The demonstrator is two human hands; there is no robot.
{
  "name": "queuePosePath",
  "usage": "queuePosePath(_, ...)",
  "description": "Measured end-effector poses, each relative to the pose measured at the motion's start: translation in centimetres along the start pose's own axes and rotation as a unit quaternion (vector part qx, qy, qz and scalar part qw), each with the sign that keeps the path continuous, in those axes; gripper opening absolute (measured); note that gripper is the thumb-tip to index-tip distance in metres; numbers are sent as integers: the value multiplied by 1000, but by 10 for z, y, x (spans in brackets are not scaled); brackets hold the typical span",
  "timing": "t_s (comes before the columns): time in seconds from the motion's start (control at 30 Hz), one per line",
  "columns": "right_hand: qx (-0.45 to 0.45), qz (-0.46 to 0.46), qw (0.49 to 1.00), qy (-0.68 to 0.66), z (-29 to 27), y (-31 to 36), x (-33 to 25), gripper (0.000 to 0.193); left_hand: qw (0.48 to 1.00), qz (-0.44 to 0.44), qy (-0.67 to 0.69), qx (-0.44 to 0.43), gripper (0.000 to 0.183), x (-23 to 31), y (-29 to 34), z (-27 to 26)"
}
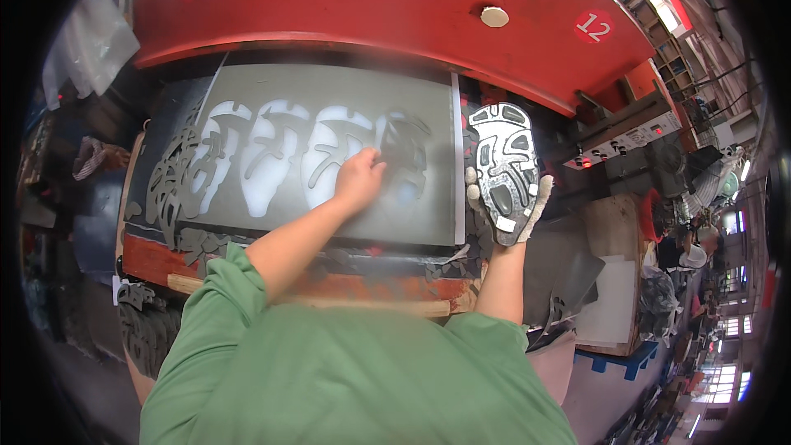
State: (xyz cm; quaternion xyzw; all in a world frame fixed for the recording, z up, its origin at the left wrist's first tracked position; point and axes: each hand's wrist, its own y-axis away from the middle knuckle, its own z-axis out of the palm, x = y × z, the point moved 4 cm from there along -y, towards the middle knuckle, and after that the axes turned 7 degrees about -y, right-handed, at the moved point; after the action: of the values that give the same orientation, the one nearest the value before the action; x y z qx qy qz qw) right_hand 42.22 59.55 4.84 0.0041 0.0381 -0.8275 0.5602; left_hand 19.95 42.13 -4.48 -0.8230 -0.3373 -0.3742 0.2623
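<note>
At your far left, a pile of dark grey cut pieces (pixel 169 181) leans over the left side of a grey sheet (pixel 280 78), which lies flat on the counter. Below that pile, grey scraps (pixel 202 245) are scattered along the counter's near edge. Across the sheet, sole-shaped openings (pixel 268 177) run in a row, white showing through, with curved grey strips crossing them.

Your bare left grip (pixel 360 180) is over the sheet, right of the middle, at the right edge of the third opening. Its fingers are half curled, with the tips toward a dark grey piece (pixel 405 156) just to their right. That piece is blurred, so I can't fairly tell whether you are pinching it or only touching it.

Farther right, beyond the sheet's edge, your gloved right grip (pixel 540 198) is closed around a sole-shaped metal frame (pixel 503 161). The frame lies along your palm, its narrow end toward your wrist and its broad end reaching past your fingers, its bright patterned face turned up. Your gloved fingers wrap its left and right edges, and small white labels sit near its lower end.

To the right of the frame is a control box (pixel 622 148) with knobs; below that, white sheets (pixel 606 305) lie near the counter.
</note>
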Motion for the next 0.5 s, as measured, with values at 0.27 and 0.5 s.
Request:
queuePosePath(0.27, 77, 13, 996, 46, -32, 17, 6, 90, 1000, 21, 14, -8, 26, 0, -2, -2)
queuePosePath(0.5, 108, -3, 987, 118, -37, 15, -3, 87, 999, -10, 43, -30, 28, 0, 0, -3)
